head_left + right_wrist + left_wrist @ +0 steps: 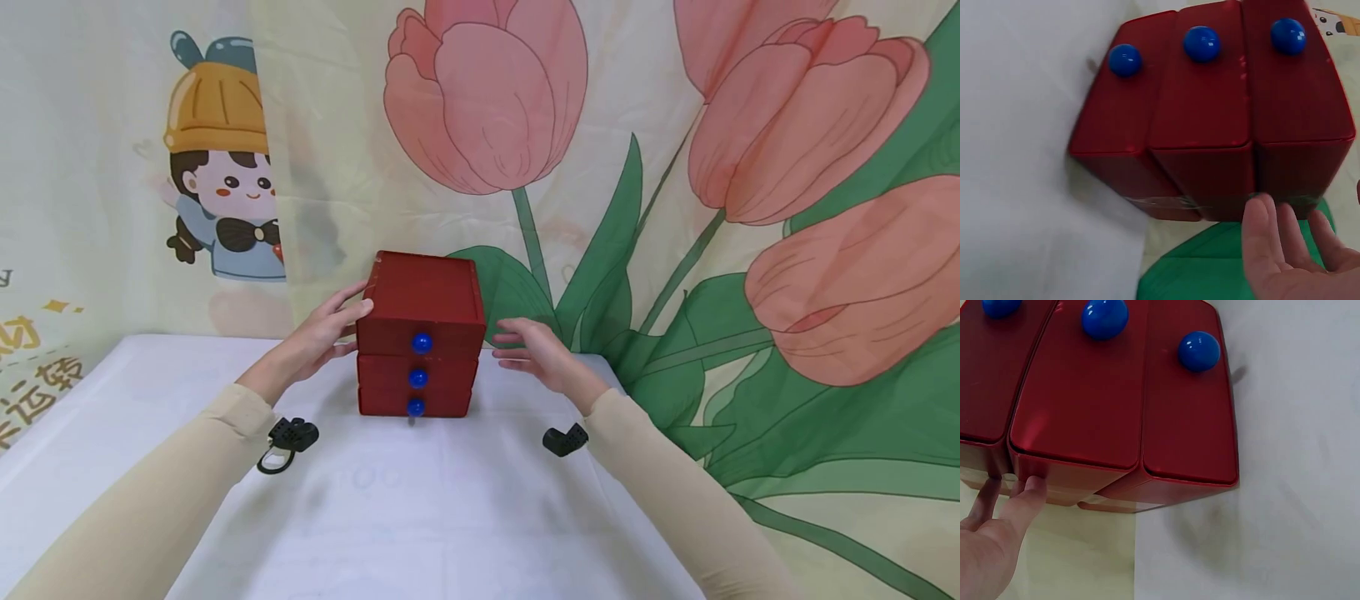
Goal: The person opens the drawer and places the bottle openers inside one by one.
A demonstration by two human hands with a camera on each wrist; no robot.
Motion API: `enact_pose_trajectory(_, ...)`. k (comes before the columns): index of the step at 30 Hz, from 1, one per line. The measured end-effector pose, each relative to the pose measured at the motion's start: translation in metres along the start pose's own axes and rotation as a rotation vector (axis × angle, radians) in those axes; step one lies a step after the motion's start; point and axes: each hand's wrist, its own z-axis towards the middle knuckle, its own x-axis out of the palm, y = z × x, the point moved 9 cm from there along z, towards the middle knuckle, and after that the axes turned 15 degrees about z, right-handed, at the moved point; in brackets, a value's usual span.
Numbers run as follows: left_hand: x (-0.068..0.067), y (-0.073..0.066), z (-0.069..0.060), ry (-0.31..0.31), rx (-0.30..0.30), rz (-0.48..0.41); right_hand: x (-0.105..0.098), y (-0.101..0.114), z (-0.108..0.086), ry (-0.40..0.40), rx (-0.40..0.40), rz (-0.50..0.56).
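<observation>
Facing tulip backdrop (pixel 510 100); white table (pixel 450 517) below & red drawer box (pixel 426 287) btwn my L hand (pixel 318 333), fingers extended, touching its side, & R hand (pixel 543 354), relaxed, just beside.

Left sleeve (pixel 150 500), lower left of frame: long, plain cream, wrinkled near cuff. Right sleeve (pixel 675 492), lower right: matching cream. Small black wrist units: left unit (pixel 296 434) with thin loop (pixel 276 472), right unit (pixel 562 441) angular.

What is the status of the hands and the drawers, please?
Left hand touching left side of red three-drawer box. Right hand near its right side, not touching. Box upright. No obstruction visible.
</observation>
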Motion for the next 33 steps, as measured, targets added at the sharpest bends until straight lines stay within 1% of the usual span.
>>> enact_pose_trajectory(3,-0.001,0.001,-0.001,-0.004,0.003,0.007,0.008,0.022,-0.001,0.003,-0.095,-0.046)
enact_pose_trajectory(6,-0.001,0.003,0.000,-0.006,0.001,0.009,0.017,0.033,0.000,-0.009,-0.163,-0.109)
enact_pose_trajectory(9,0.000,0.004,0.000,-0.005,0.005,0.011,0.026,0.033,0.003,-0.012,-0.207,-0.171)
enact_pose_trajectory(12,0.000,0.004,-0.001,-0.003,0.003,0.011,0.033,0.028,0.008,0.006,-0.238,-0.209)
enact_pose_trajectory(16,0.001,0.002,-0.001,0.006,0.006,0.018,0.039,0.020,0.014,0.041,-0.263,-0.199)
enact_pose_trajectory(20,0.000,0.000,-0.001,0.009,0.012,0.019,0.043,0.019,0.019,0.055,-0.282,-0.195)
enact_pose_trajectory(24,-0.001,-0.001,-0.001,0.006,0.008,0.018,0.046,0.015,0.025,0.073,-0.278,-0.185)
enact_pose_trajectory(27,0.001,-0.004,0.001,0.012,0.014,0.025,0.043,0.012,0.027,0.076,-0.272,-0.163)
enact_pose_trajectory(33,0.002,-0.006,0.000,0.019,0.012,0.038,0.045,0.010,0.030,0.088,-0.288,-0.156)
